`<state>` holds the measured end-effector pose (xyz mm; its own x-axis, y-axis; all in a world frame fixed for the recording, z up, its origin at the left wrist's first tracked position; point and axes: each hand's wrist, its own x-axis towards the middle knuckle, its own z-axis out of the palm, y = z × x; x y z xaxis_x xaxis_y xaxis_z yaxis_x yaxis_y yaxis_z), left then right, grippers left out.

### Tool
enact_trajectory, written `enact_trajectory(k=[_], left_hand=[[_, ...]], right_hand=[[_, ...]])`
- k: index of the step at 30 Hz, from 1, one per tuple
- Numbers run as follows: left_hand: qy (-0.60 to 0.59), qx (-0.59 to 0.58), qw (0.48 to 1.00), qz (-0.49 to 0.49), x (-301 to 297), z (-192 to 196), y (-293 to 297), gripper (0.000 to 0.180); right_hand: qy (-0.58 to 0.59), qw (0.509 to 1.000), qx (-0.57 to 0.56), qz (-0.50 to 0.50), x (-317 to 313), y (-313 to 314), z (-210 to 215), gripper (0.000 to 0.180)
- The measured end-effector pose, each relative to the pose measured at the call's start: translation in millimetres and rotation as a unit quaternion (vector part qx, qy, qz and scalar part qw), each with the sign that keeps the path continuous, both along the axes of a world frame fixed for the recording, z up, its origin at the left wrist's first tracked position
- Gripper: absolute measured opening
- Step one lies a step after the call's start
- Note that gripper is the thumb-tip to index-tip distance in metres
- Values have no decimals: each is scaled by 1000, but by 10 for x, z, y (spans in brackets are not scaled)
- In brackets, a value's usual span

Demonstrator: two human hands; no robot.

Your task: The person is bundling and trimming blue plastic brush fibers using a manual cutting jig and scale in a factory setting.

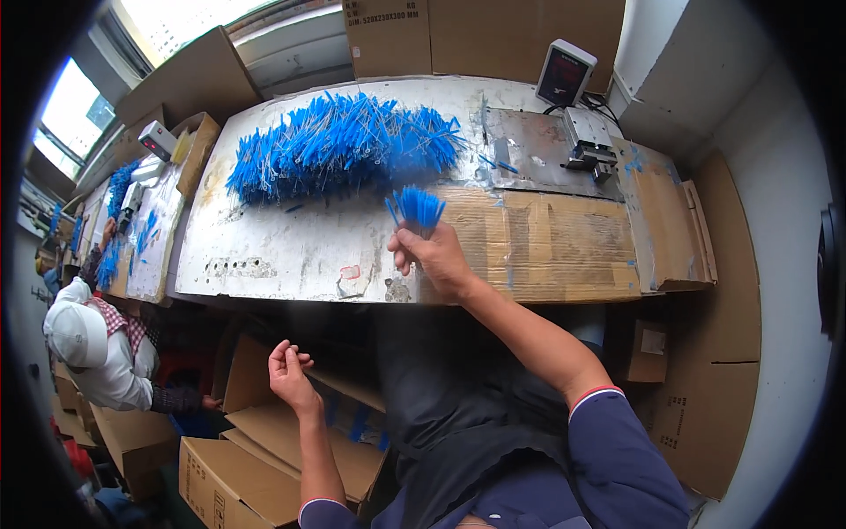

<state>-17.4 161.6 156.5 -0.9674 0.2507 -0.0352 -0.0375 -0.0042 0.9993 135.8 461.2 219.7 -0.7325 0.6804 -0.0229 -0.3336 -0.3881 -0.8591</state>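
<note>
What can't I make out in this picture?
In the head view:
Lower ends of the held blue pieces: covered by the right hand.
How many pieces the blue pile has: they overlap.
Black object, far right: cut off by the picture's edge.
Small display: too small to read.

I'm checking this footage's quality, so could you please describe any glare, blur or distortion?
All in the head view: the far-left window is mostly washed out; the back edge of the white table bows and the corners go black; the lower right of the blue pile looks hazy, while the right hand appears fairly sharp.
</note>
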Motion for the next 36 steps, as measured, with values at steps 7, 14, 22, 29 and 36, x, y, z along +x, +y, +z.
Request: enact_trajectory(k=[7, 14, 22, 29, 36], left_hand=[[209, -65, 940, -262, 733, 642, 1184, 8], [602, -95, 704, -366, 1020, 1097, 3163, 14], [785, -296, 432, -329, 804, 912, 4403, 13], [756, -238, 480, -375, 929, 1038, 4440, 10], [736, -327, 422, -417, 1087, 816, 4617, 13]], right_hand=[[-65, 955, 105, -269, 1708, 1069, 112, 11], [-82, 904, 87, -410, 1976, 1449, -270, 9], [-61, 928, 72, -361, 1930, 1532, -334, 11], [-71, 930, 58, -356, 1994, 1586, -292, 13], [-57, 937, 71, -338, 1977, 1565, -298, 14]])
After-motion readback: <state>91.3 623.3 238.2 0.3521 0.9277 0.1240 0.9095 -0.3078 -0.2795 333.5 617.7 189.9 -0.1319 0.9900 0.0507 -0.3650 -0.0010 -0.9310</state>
